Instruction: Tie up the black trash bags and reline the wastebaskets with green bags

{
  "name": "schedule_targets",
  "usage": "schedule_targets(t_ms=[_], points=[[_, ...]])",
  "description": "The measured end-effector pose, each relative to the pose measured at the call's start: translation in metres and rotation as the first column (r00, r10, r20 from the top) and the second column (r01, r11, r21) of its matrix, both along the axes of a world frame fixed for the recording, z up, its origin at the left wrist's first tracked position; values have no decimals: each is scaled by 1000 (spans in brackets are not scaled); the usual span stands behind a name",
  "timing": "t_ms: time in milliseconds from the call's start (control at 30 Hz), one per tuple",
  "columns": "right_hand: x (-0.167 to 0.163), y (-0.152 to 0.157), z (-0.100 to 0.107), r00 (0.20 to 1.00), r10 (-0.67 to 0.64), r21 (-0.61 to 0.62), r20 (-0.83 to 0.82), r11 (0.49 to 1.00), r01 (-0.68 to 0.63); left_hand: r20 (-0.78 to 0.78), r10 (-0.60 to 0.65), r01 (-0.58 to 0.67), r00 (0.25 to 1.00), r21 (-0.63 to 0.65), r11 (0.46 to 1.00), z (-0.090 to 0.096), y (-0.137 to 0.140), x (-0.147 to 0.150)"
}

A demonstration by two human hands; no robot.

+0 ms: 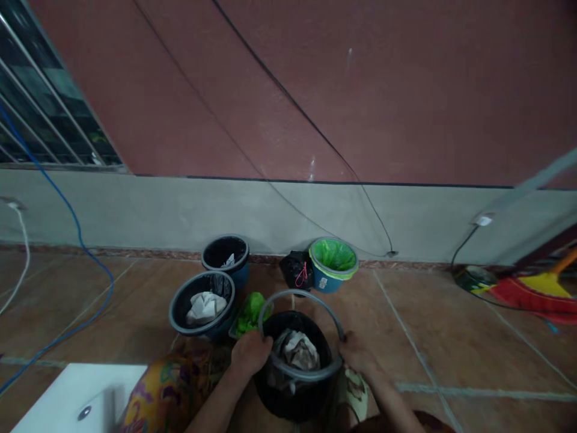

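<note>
A dark waste bin (295, 404) stands upright on the floor before me, with a black bag lining it and crumpled whitish waste (301, 349) inside. Over its mouth is a grey rim ring (303, 293), tilted so that its far side stands above the bin and its near side lies at the front edge. My left hand (253, 353) is closed on the ring's left side. On the opposite side, my right hand (358, 353) grips the ring, its fingers partly in shadow.
Two bins, the nearer (171, 319) and the farther (242, 273), hold white waste at the left. Bright green plastic (252, 310) lies beside them. A tied black bag (291, 264) sits by a green-lined blue bin (327, 281). A blue cable (77, 225) crosses the left floor.
</note>
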State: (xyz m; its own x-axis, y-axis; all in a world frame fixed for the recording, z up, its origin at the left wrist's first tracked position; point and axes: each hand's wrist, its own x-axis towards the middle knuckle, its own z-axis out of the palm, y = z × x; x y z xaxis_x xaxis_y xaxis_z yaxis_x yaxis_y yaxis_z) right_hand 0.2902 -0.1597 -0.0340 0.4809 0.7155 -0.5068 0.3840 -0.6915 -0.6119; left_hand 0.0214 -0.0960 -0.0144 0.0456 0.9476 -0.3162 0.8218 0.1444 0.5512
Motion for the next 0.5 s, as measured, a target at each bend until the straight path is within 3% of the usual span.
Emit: schedule_targets(t_ms=[133, 233, 367, 500], points=[[25, 34, 16, 988, -102, 31, -116, 994, 106, 161, 3, -10, 987, 46, 999, 10, 28, 34], [45, 57, 11, 972, -147, 98, -182, 981, 167, 352, 40, -42, 935, -4, 999, 6, 49, 61], [66, 84, -17, 936, -238, 134, -259, 951, 279, 554, 59, -18, 830, -80, 997, -10, 65, 83], [82, 110, -52, 880, -344, 160, -328, 898, 410, 501, -7, 64, 865, -98, 993, -37, 64, 78]])
